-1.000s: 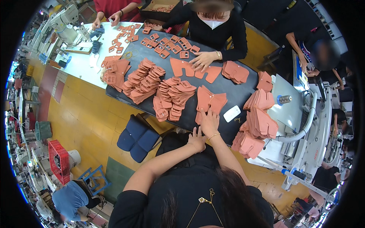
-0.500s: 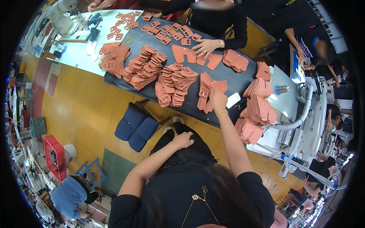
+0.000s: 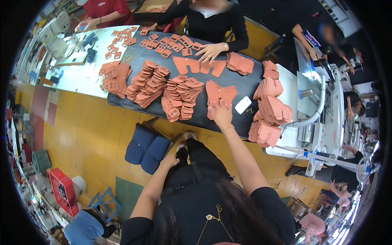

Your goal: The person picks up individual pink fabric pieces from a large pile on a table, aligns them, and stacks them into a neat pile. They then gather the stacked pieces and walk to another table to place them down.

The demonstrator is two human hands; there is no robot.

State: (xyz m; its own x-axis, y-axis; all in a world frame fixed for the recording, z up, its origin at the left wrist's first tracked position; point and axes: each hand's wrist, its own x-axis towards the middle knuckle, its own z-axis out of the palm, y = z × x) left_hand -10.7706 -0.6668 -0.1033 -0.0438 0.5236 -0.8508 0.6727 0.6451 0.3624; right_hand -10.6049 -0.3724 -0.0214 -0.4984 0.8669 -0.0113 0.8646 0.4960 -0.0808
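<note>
My right hand [image 3: 221,114] lies over the lower part of a small stack of coral leather pieces [image 3: 221,92] on the dark table. Its fingers look spread on the stack's surface, and they hide the lower legs of the pieces. Down beside my knee is my left hand [image 3: 172,160], away from the table, with its fingers mostly hidden. Left of the stack stand two taller piles of coral pieces with buckle-shaped tabs [image 3: 182,96] [image 3: 148,83]. A white rounded card-like piece [image 3: 243,105] lies just right of my right hand.
Across the table, a co-worker's hand [image 3: 212,52] rests near flat coral panels [image 3: 186,65]. Loose buckle-shaped pieces [image 3: 166,43] are scattered behind. More coral stacks [image 3: 272,108] line the right end beside a sewing machine [image 3: 332,110]. A blue cushioned chair [image 3: 148,147] stands at the front edge.
My right hand has come nearer to me, onto the stack's lower part, covering the buckle-shaped tab seen before. My left hand has slid from my thigh down beside my knee.
</note>
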